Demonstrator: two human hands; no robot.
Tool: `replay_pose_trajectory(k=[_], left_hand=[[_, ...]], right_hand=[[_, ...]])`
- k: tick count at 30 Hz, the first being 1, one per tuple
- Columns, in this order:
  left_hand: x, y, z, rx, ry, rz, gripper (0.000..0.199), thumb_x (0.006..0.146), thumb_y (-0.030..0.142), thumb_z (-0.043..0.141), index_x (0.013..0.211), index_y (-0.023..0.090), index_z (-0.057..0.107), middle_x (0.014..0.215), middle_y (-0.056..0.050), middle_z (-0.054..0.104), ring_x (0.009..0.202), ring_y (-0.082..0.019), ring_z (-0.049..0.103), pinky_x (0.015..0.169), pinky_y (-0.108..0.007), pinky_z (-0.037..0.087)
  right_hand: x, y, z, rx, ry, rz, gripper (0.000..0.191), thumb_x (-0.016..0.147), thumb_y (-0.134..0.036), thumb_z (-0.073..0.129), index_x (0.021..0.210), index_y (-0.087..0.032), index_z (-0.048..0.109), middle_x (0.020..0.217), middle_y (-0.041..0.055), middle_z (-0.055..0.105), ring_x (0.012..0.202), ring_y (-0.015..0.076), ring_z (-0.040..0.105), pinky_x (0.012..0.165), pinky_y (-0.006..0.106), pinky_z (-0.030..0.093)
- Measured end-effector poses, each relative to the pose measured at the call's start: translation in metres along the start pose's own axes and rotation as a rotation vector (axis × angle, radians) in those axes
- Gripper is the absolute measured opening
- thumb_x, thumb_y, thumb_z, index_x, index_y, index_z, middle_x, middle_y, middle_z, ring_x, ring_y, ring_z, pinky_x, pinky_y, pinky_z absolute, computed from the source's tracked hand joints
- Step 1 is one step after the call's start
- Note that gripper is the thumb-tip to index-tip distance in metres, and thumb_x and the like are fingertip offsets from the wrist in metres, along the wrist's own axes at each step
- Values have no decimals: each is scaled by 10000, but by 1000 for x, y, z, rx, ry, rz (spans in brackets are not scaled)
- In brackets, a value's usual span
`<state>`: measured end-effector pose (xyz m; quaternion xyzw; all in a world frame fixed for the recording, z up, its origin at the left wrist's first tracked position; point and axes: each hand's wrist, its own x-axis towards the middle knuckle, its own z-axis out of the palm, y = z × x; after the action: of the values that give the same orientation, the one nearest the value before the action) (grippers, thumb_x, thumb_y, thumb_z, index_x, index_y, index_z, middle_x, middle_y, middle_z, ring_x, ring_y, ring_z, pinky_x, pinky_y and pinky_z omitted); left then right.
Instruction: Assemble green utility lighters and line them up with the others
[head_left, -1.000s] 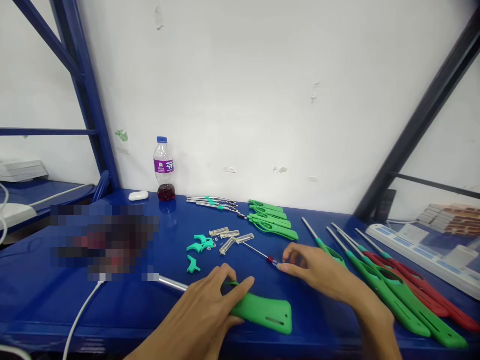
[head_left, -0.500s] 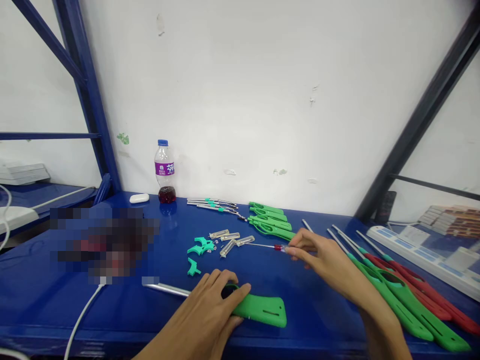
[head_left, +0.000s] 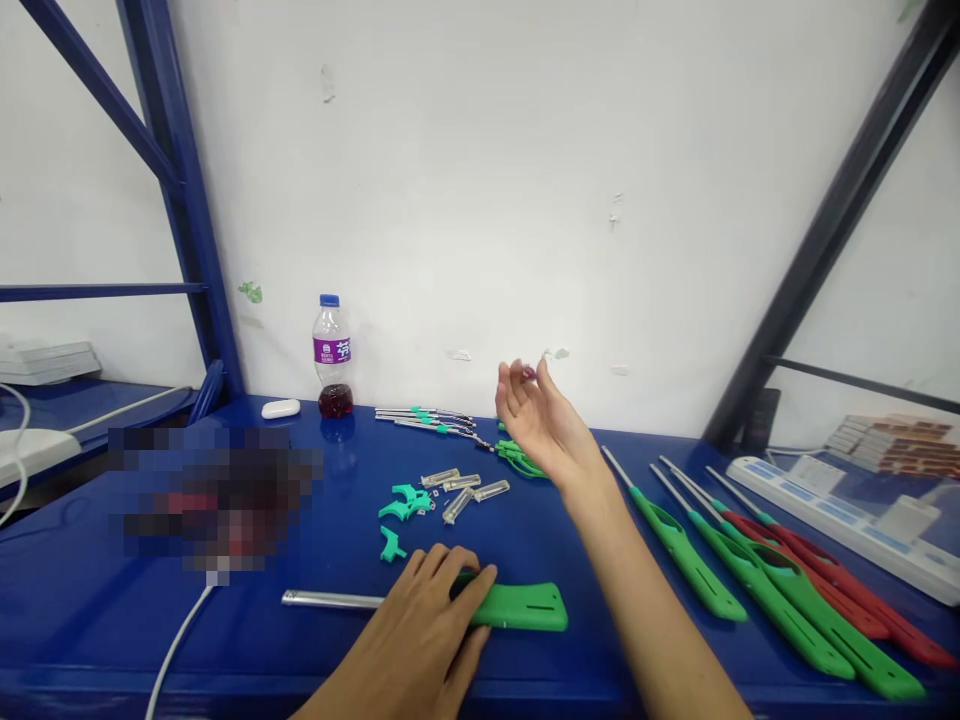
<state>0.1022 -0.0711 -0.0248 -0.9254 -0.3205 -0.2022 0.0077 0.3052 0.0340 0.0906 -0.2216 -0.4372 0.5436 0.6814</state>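
Green lighter [head_left: 523, 607] lies at six o'clock on the blue table [head_left: 345, 540], barrel toward nine; the left hand [head_left: 431, 620], palm down, clasps it near the handle's opening. Forearm slanting toward eleven, the right hand [head_left: 546, 425] hangs above the table, palm up, fingers curled around a mostly hidden reddish handle [head_left: 529, 373].
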Motion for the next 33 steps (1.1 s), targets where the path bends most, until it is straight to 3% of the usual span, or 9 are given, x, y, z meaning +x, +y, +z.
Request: replay_pose_trajectory(k=[5, 9, 13, 15, 19, 25, 33], left_hand=[[1, 2, -3, 39, -14, 16, 515, 997, 176, 574, 1508, 195, 515, 1410, -138, 656, 1279, -355, 629, 1088, -568, 538], [3, 4, -6, 9, -11, -2, 519, 979, 172, 577, 1494, 212, 540, 1374, -134, 671, 1245, -356, 645, 1072, -572, 542], [4, 5, -8, -28, -19, -21, 493, 985, 170, 572, 1476, 212, 563, 1368, -128, 671, 1242, -343, 646, 1077, -557, 541], [5, 7, -10, -39, -27, -33, 492, 980, 163, 570, 1470, 207, 571, 1357, -132, 671, 1229, -341, 649, 1079, -562, 537], [8, 10, -14, -42, -80, -47, 485, 982, 162, 554, 1465, 185, 582, 1355, -151, 669, 1215, -360, 652, 1066, -593, 537], [10, 10, -16, -22, -120, -47, 487, 999, 162, 533, 1485, 157, 565, 1399, -171, 654, 1264, -383, 630, 1074, -619, 523], [7, 8, -12, -9, -75, -34, 487, 990, 174, 553, 1477, 187, 567, 1395, -151, 663, 1264, -362, 637, 1077, -580, 535]], right_hand=[[13, 14, 0, -231, -83, -81, 402, 999, -667, 566, 925, -272, 585, 832, -28, 631, 1069, 120, 697, 965, 263, 571], [7, 26, -1, -637, -249, -66, 442, 1059, -634, 427, 1150, -262, 647, 772, -36, 588, 744, 128, 631, 691, 258, 537], [4, 32, -1, -1152, -479, -26, 147, 886, -344, 788, 841, -205, 774, 732, -8, 635, 714, 152, 565, 651, 271, 408], [3, 36, 0, -1372, -578, -11, 100, 779, -174, 852, 719, -197, 776, 746, 9, 668, 751, 173, 585, 663, 282, 370], [2, 46, 3, -1665, -772, 16, 117, 765, -114, 859, 766, -225, 820, 840, 23, 735, 805, 192, 647, 637, 281, 333], [0, 50, 8, -1839, -912, -27, 93, 843, -135, 836, 891, -214, 835, 963, 40, 760, 892, 188, 681, 636, 269, 334], [-10, 52, -1, -1851, -842, -74, 79, 947, -147, 732, 934, -187, 799, 1010, 64, 743, 817, 174, 669, 629, 282, 324]])
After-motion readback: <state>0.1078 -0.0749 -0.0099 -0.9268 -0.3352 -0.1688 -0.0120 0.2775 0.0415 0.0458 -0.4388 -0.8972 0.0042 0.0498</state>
